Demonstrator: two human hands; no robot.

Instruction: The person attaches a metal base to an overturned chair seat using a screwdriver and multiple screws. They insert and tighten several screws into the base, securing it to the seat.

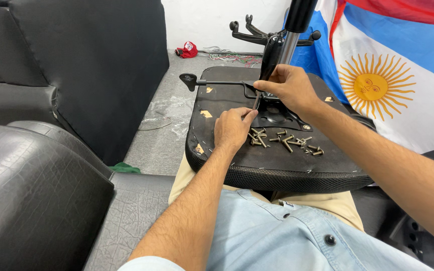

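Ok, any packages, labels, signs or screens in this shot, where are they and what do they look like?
No packages or screens.
Flag: hangs at the right behind the upturned chair seat; light blue and white bands, a golden sun with a face, red cloth above it.
Small tan stickers: on the seat's black underside, near the left hand; print too small to tell.
Red cap: on the floor by the back wall, with a white patch on its front.

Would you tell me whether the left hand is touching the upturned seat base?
Touching: the head view shows the left hand resting on the upturned seat base beside the loose bolts.
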